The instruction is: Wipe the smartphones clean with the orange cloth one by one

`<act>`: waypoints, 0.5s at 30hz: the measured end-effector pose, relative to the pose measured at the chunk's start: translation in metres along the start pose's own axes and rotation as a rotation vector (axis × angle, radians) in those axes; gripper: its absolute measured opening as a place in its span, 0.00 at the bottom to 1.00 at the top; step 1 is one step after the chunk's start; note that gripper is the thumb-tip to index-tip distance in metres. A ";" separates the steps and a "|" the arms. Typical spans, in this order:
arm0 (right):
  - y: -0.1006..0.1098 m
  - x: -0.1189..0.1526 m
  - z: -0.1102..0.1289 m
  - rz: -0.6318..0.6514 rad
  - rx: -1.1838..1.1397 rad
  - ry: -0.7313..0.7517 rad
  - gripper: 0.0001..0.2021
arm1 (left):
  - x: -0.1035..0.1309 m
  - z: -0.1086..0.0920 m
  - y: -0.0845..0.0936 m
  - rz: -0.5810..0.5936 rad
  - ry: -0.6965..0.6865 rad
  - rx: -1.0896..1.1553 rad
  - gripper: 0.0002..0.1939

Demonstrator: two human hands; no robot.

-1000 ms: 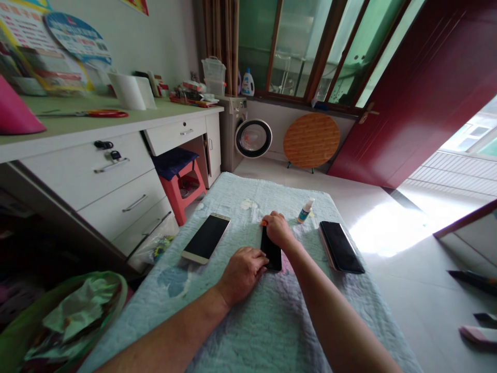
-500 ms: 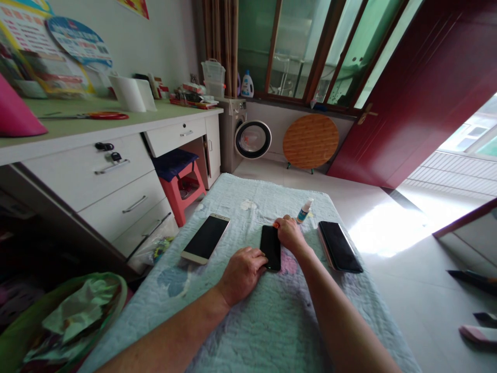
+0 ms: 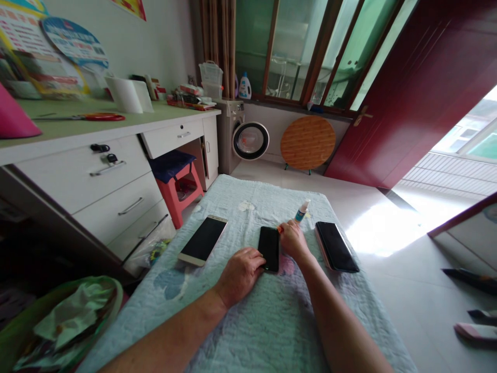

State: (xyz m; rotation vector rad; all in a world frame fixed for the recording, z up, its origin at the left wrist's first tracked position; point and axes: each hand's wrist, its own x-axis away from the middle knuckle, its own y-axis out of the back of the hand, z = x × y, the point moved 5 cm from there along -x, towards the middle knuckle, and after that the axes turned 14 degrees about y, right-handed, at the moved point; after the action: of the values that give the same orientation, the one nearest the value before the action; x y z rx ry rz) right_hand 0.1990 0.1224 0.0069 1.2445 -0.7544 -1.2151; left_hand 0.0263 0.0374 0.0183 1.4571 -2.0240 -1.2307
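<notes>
A black smartphone [image 3: 268, 247] lies flat, screen up, on the quilted light-blue cover [image 3: 267, 321]. The fingers of my left hand [image 3: 241, 269] are closed on its lower left edge. At the phone's upper right side, my right hand [image 3: 294, 239] is closed around a small orange piece [image 3: 279, 229], mostly hidden by the fingers; its kind does not show. Just beyond the right hand a small white-capped spray bottle [image 3: 302, 210] stands upright. To the left rests a larger gold-and-white smartphone [image 3: 203, 240], and to the right a black-screened phone [image 3: 337, 247] on something pinkish.
A white desk [image 3: 116, 181] with drawers runs along the left, a red stool [image 3: 176, 189] partly under it. A green bin [image 3: 116, 290] with crumpled paper sits at lower left. Beyond the cover are a washing machine with its round door [image 3: 250, 141] open and a round wooden tabletop [image 3: 308, 142].
My right hand has shifted slightly right, taking the orange piece off the black phone's corner to just beside its edge. My left hand keeps its place on the phone. The view has turned slightly.
</notes>
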 end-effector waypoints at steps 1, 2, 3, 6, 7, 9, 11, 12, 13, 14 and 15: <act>0.000 0.002 0.000 0.000 -0.003 -0.003 0.15 | 0.000 0.000 0.000 0.006 -0.001 0.007 0.09; 0.001 0.004 0.001 0.001 -0.007 -0.004 0.15 | 0.000 0.000 0.000 0.010 -0.002 0.013 0.09; 0.001 0.006 0.001 0.002 -0.011 -0.004 0.14 | 0.000 0.000 0.000 0.014 -0.003 0.018 0.09; 0.004 0.015 0.004 0.014 -0.026 0.008 0.13 | -0.001 0.000 0.001 0.021 -0.003 0.031 0.09; 0.005 0.018 0.006 0.018 -0.035 0.015 0.12 | -0.001 0.000 0.001 0.025 -0.003 0.033 0.09; 0.006 0.025 0.010 0.021 -0.063 0.030 0.12 | -0.001 0.000 0.001 0.029 -0.003 0.037 0.09; 0.009 0.033 0.015 0.024 -0.100 0.038 0.12 | -0.001 -0.001 0.002 0.027 -0.005 0.038 0.09; 0.010 0.038 0.018 0.029 -0.116 0.039 0.12 | -0.001 -0.001 0.002 0.027 -0.006 0.036 0.09; 0.012 0.042 0.021 0.042 -0.128 0.039 0.12 | -0.001 -0.001 0.002 0.027 -0.006 0.034 0.09; 0.013 0.046 0.024 0.059 -0.136 0.039 0.12 | -0.001 -0.001 0.002 0.028 -0.005 0.030 0.09; 0.016 0.051 0.028 0.075 -0.143 0.040 0.12 | 0.000 -0.001 0.001 0.030 -0.004 0.026 0.08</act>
State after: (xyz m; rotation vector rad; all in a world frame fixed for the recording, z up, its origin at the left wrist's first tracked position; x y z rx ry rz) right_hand 0.1899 0.0643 0.0190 1.1107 -0.6673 -1.1586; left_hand 0.0263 0.0376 0.0199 1.4324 -2.0636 -1.2005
